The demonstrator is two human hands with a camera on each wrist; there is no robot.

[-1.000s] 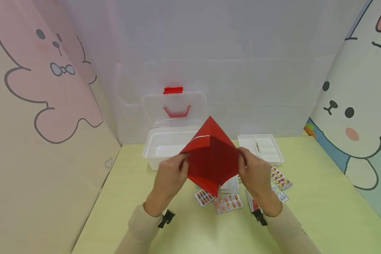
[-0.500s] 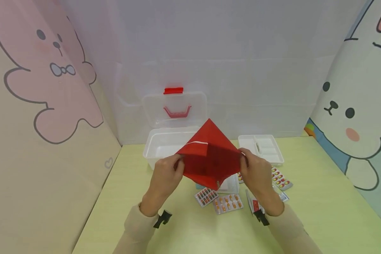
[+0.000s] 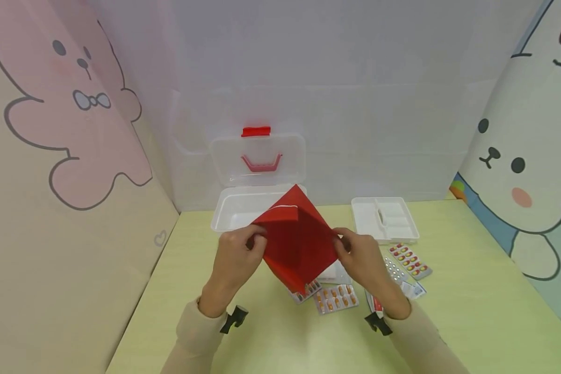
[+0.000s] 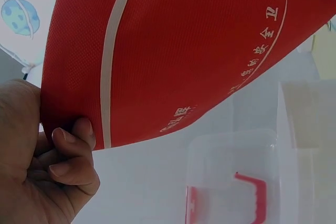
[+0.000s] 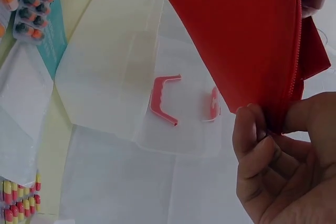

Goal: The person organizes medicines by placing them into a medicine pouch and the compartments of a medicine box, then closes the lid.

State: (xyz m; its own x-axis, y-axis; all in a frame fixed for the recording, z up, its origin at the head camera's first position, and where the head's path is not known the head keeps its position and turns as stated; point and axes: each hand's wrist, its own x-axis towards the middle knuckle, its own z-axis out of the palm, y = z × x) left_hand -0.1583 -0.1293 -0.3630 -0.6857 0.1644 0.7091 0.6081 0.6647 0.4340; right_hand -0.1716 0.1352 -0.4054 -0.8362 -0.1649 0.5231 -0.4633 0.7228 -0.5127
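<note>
A red zippered pouch [image 3: 299, 239] hangs in the air above the table, its mouth spread towards me. My left hand [image 3: 236, 254] pinches its left corner and my right hand [image 3: 362, 254] its right corner, thumbs against curled fingers. In the left wrist view a white stripe [image 4: 111, 51] and white lettering cross the pouch. The right wrist view shows the zipper [image 5: 295, 72] along the edge, ending at the pinched corner. Below the pouch lie a blister pack of dark-and-orange capsules [image 3: 301, 297], partly covered, and one of orange capsules [image 3: 336, 299].
Behind the pouch, a translucent box [image 3: 219, 218] stands with its lid [image 3: 224, 161] raised; the lid has a red handle. A white compartment tray [image 3: 404, 228] is at back right. Near it lie a red-and-yellow capsule pack [image 3: 409, 261], a silvery blister pack [image 3: 393, 269] and small packets [image 3: 413, 290].
Both hands have shifted left with the pouch, the right hand more clearly so. The silvery blister pack beside the right forearm has come into view.
</note>
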